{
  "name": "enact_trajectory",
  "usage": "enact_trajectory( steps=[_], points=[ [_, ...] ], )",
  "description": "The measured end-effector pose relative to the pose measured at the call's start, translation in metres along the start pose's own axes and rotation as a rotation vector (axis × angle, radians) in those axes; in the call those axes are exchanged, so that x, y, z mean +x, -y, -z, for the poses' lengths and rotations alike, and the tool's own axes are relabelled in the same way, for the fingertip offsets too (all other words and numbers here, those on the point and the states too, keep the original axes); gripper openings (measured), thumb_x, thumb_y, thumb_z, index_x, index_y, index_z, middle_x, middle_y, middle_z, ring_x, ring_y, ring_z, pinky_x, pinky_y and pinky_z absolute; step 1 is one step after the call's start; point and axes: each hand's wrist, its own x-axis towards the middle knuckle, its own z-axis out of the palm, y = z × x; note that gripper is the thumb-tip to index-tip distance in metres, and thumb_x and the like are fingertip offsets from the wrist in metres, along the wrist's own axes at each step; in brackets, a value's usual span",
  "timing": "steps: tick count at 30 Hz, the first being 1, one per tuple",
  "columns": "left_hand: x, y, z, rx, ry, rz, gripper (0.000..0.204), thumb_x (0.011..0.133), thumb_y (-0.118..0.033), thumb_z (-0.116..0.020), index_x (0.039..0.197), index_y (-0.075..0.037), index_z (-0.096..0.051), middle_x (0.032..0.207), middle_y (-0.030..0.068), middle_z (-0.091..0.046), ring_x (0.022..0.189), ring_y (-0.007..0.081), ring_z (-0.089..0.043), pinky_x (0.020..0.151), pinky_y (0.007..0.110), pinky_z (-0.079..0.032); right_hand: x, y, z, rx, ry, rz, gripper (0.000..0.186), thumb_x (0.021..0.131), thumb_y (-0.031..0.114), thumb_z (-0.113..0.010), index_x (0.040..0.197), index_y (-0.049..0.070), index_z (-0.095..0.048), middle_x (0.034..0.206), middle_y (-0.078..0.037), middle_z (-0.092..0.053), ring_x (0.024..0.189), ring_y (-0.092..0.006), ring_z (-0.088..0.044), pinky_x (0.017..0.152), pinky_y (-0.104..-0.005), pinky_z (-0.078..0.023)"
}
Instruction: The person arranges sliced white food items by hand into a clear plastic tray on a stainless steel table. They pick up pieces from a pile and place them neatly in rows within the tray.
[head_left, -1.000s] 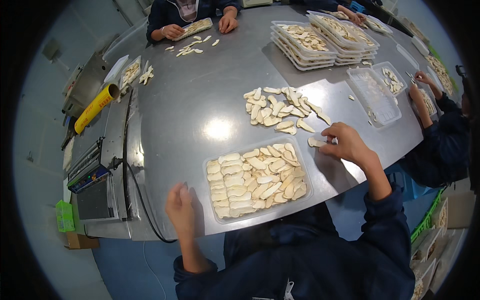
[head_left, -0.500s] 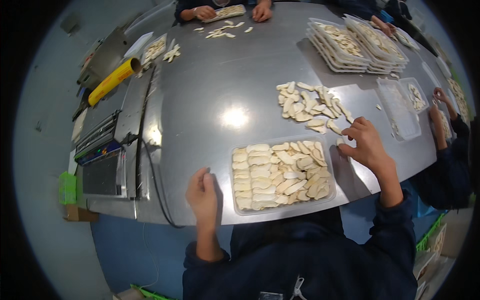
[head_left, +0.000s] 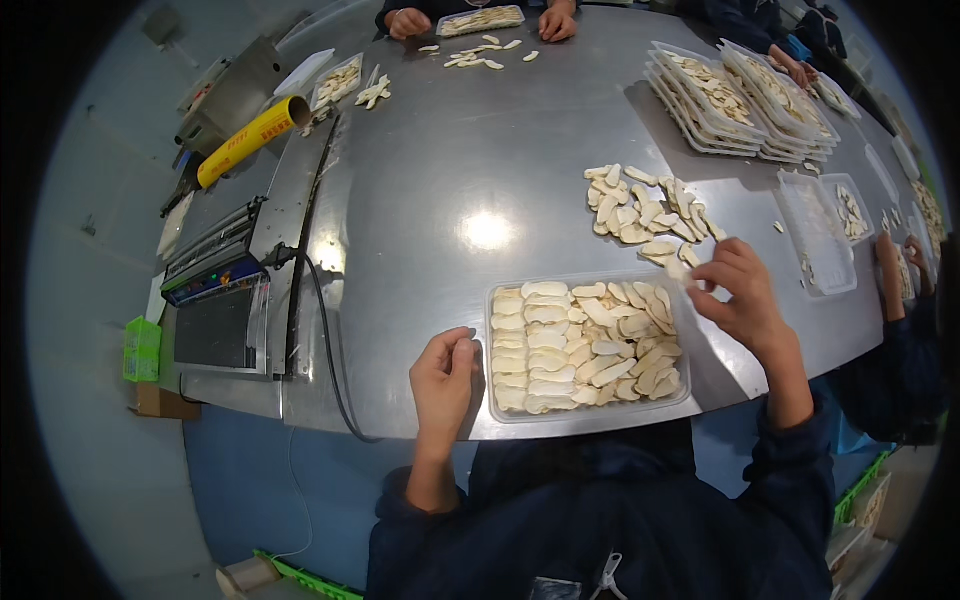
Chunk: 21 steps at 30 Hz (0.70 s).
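Observation:
A clear plastic tray (head_left: 590, 412) lies near the table's front edge. Pale mushroom slices (head_left: 545, 345) stand in neat overlapping columns on its left side, while those on its right (head_left: 625, 350) lie in looser layers. My right hand (head_left: 738, 295), by the tray's far right corner, pinches one mushroom slice (head_left: 680, 272) between thumb and fingers. Just beyond it sits a loose pile of slices (head_left: 645, 210). My left hand (head_left: 443, 380) is beside the tray's left edge, fingers curled to the thumb; whether anything is in them cannot be made out.
Stacked filled trays (head_left: 710, 95) stand at the far right, with a clear tray (head_left: 822, 240) nearer. On the left are a sealing machine (head_left: 220, 300), its black cable (head_left: 325, 345) and a yellow tube (head_left: 255, 140). Co-workers' hands (head_left: 556, 22) work at the far side and right.
My right hand has picked up a slice from beside the tray and lifted it toward the tray's corner. My left hand has come closer to the tray and its fingers have drawn together.

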Motion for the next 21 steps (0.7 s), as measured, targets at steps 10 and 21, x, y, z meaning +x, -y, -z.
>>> enact_trajectory(
  steps=[10,21],
  points=[
    [0.005,0.012,0.002,0.041,-0.094,-0.071,0.017,0.091,-0.007,-0.057,0.102,0.005,-0.062,0.075,0.0028,-0.062,0.063,0.0048,-0.052,0.058,0.019,-0.043,0.06,0.034,-0.066,0.032,0.256,0.365,0.012,0.069,0.013,-0.067,0.073,0.002,-0.064,0.073,-0.008,-0.061,0.081,-0.0236,-0.055,0.078,-0.0332,-0.045],
    [0.005,0.021,0.001,0.165,-0.126,-0.094,0.019,0.089,-0.009,-0.059,0.102,0.004,-0.064,0.078,0.0073,-0.065,0.066,0.0098,-0.058,0.064,0.023,-0.048,0.045,-0.025,-0.034,-0.085,0.05,-0.095,0.004,0.075,0.007,-0.067,0.078,0.004,-0.067,0.075,-0.01,-0.061,0.081,-0.0268,-0.057,0.067,-0.0366,-0.049]
  ],
)
